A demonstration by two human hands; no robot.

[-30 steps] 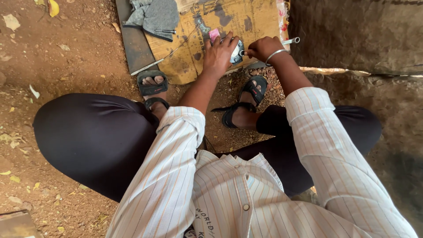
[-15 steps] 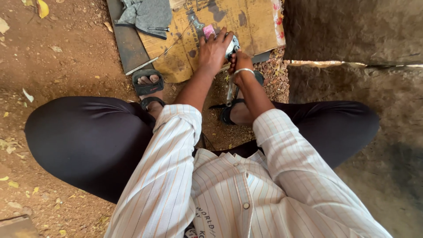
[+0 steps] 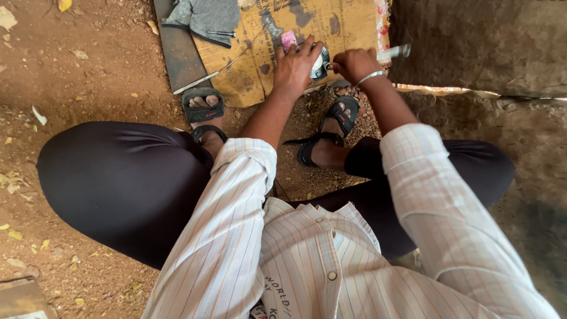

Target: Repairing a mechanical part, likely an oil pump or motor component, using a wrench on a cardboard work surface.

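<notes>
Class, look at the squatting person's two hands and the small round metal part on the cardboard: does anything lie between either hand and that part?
Nothing visible does. The left hand already rests on the round metal part, and the right hand touches its side while holding a slim tool. The grey cloth lies apart on the cardboard.

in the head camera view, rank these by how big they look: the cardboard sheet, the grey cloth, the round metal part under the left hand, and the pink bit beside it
1. Cardboard sheet
2. Grey cloth, partly cut off by the frame's top edge
3. Round metal part, mostly covered by the left hand
4. Pink bit
</notes>
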